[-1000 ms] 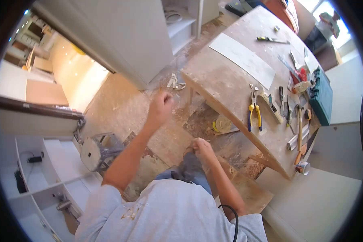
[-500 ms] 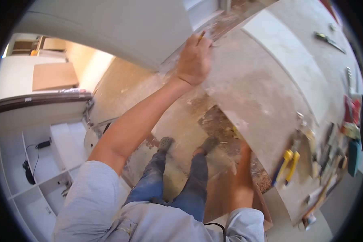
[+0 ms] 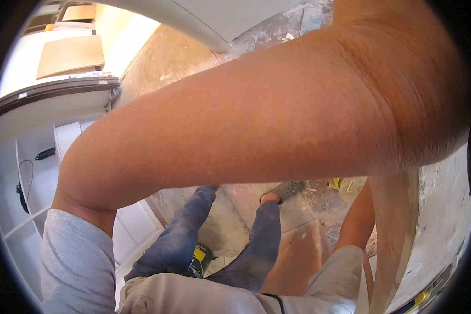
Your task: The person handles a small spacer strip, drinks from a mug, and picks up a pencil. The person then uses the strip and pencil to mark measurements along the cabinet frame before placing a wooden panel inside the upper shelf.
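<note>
My left forearm fills the middle of the view, raised very close to the camera. The wrist creases and base of my left hand (image 3: 429, 73) show at the upper right; its fingers and anything in them are out of frame. My right forearm reaches up beside the worktable (image 3: 442, 209), and my right hand is hidden behind the left arm and table edge. Yellow-handled pliers (image 3: 416, 301) lie at the table's lower right edge, mostly cut off. A round container with yellow on it (image 3: 350, 188) is on the floor near my right forearm.
White open shelving (image 3: 29, 225) with a black corded item (image 3: 21, 196) stands at the left. A green and yellow can (image 3: 199, 260) is between my legs. A large pale panel (image 3: 246, 15) is at the top. A brown board (image 3: 298, 256) lies on the floor.
My left hand, which held a pencil-like stick, has come up close to the camera and to the right. The view has shifted, and most table tools have left the frame.
</note>
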Demonstrator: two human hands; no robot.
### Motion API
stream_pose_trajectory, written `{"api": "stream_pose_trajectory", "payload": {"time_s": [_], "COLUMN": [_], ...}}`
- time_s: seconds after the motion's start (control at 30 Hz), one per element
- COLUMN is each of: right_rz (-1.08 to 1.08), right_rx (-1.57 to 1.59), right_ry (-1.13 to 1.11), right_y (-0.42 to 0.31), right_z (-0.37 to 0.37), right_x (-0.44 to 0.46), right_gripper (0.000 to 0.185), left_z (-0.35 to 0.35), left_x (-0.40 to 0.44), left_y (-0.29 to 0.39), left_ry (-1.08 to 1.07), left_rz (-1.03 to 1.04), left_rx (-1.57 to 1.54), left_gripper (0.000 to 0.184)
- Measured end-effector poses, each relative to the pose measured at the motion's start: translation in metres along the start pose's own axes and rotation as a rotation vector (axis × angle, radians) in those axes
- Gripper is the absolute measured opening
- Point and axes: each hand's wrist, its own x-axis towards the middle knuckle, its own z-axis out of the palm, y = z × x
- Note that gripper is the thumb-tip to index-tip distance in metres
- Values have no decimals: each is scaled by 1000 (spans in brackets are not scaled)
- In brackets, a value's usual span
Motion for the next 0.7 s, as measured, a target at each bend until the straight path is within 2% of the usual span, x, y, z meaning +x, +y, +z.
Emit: {"api": "stream_pose_trajectory", "payload": {"time_s": [0.13, 0.43, 0.5, 0.53, 0.6, 0.67, 0.7], "right_rz": [-33, -72, -21, 26, -35, 104, 125], "right_rx": [-47, -241, -243, -239, -536, -345, -394], "right_ry": [24, 44, 51, 65, 184, 208, 195], "right_y": [22, 121, 162, 193, 230, 226, 241], "right_z": [-20, -103, -117, -128, -129, -100, -103], "right_x": [-19, -205, -234, -253, -309, -387, -409], "right_gripper": [52, 55, 52, 50, 51, 49, 47], "left_z": [3, -2, -3, -3, -2, 6, 9], "left_x": [9, 22, 21, 20, 17, 17, 16], "left_y": [7, 29, 23, 23, 19, 6, 2], "left_ry": [51, 112, 0, -4, -40, -56, -62], "left_rz": [-39, -120, -130, -127, -92, -56, -21], "left_rx": [-32, -119, -190, -207, -190, -180, -151], "left_gripper": [16, 25, 39, 39, 39, 34, 30]}}
